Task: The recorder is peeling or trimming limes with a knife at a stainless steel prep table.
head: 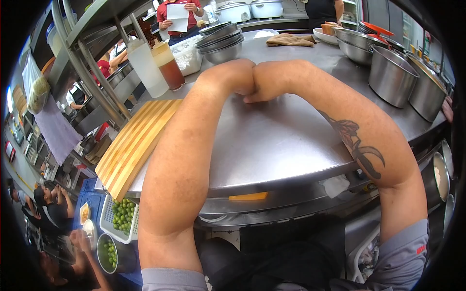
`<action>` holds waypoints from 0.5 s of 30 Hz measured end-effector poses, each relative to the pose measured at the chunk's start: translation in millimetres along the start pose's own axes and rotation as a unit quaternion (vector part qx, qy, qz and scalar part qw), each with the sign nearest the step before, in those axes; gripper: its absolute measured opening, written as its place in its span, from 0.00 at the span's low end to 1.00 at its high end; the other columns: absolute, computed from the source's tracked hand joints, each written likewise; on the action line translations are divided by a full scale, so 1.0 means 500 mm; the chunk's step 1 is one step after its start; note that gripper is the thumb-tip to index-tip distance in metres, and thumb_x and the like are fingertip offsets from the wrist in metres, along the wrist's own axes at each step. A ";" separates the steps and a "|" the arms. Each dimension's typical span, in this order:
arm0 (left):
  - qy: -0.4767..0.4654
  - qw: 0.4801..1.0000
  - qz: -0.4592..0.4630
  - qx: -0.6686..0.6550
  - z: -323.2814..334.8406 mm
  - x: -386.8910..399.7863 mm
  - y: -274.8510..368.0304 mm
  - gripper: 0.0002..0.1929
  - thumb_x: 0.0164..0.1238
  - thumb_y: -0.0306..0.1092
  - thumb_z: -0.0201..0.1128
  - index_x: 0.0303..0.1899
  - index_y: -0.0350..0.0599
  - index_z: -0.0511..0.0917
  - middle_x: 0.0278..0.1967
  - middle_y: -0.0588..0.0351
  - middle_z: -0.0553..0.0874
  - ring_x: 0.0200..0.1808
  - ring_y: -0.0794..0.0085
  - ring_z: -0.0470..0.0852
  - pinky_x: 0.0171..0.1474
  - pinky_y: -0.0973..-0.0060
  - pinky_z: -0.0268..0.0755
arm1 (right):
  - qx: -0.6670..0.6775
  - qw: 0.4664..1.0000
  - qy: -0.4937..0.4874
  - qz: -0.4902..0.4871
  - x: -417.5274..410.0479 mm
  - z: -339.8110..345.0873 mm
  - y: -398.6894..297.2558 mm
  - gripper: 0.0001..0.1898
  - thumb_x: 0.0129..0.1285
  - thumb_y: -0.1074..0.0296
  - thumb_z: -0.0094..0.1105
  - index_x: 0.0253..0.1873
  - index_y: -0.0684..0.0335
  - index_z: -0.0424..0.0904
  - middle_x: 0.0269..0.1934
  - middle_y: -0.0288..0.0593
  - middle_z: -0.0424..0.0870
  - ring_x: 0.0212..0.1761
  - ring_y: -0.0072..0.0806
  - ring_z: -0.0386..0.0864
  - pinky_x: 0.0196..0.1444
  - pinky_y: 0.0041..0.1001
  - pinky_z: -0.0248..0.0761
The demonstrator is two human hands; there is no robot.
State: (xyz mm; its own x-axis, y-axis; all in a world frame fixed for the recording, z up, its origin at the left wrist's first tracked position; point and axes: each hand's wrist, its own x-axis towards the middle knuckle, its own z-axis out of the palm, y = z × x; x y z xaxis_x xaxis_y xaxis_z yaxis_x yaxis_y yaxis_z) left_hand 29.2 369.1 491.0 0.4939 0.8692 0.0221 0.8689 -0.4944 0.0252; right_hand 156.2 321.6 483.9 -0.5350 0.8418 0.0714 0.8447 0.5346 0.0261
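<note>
Over the steel worktable (262, 145), both my arms stretch forward and bend inward at the wrists. My left hand (238, 77) meets my right hand (271, 78) above the middle of the table. Both look curled, and their backs hide most of the fingers. One fingertip or thumb tip shows beneath the right hand. Whether anything lies within them cannot be seen. A striped wooden cutting board (140, 142) rests at the table's left edge, partly behind my left forearm.
Two squeeze bottles (168, 65), stacked metal bowls (220, 42) and a brown cloth (292, 40) stand beyond my hands. Steel pots (393, 76) line the right side. Lower left are a basket of limes (123, 216) and people at work. Another person (180, 16) holds paper across the table.
</note>
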 end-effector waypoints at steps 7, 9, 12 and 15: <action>0.004 1.000 0.004 0.006 0.002 -0.002 0.002 0.23 0.53 0.26 0.70 0.54 0.46 0.83 0.47 0.46 0.89 0.47 0.58 0.87 0.49 0.68 0.78 | -0.008 1.000 -0.007 0.015 -0.004 -0.005 -0.009 0.24 0.63 0.43 0.63 0.48 0.59 0.87 0.41 0.49 0.89 0.46 0.42 0.85 0.52 0.37 0.75; 0.003 1.000 -0.011 0.003 0.000 -0.004 0.005 0.23 0.53 0.26 0.70 0.54 0.46 0.83 0.47 0.46 0.89 0.47 0.58 0.87 0.49 0.67 0.78 | -0.003 1.000 0.003 0.012 -0.002 0.000 -0.003 0.23 0.63 0.43 0.63 0.48 0.59 0.87 0.41 0.48 0.89 0.46 0.42 0.85 0.52 0.37 0.75; -0.006 1.000 -0.013 0.003 -0.005 -0.006 0.008 0.23 0.52 0.26 0.71 0.54 0.46 0.83 0.46 0.46 0.89 0.46 0.58 0.88 0.48 0.67 0.78 | 0.002 1.000 0.010 -0.001 0.001 0.003 0.002 0.23 0.63 0.43 0.63 0.48 0.59 0.87 0.41 0.48 0.89 0.46 0.42 0.85 0.52 0.37 0.75; -0.002 1.000 -0.008 0.009 -0.006 -0.010 0.007 0.23 0.52 0.26 0.71 0.54 0.45 0.83 0.46 0.46 0.89 0.45 0.58 0.88 0.47 0.67 0.79 | -0.005 1.000 -0.004 0.025 -0.001 0.000 -0.004 0.23 0.64 0.43 0.63 0.48 0.59 0.87 0.40 0.48 0.89 0.46 0.42 0.85 0.52 0.37 0.76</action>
State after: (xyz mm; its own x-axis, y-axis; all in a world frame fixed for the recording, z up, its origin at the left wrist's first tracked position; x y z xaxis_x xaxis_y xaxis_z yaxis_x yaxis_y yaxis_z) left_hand 29.7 363.2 493.8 0.4793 0.8775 0.0170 0.8775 -0.4795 0.0080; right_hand 154.6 320.2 483.9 -0.4915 0.8685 0.0652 0.8709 0.4903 0.0333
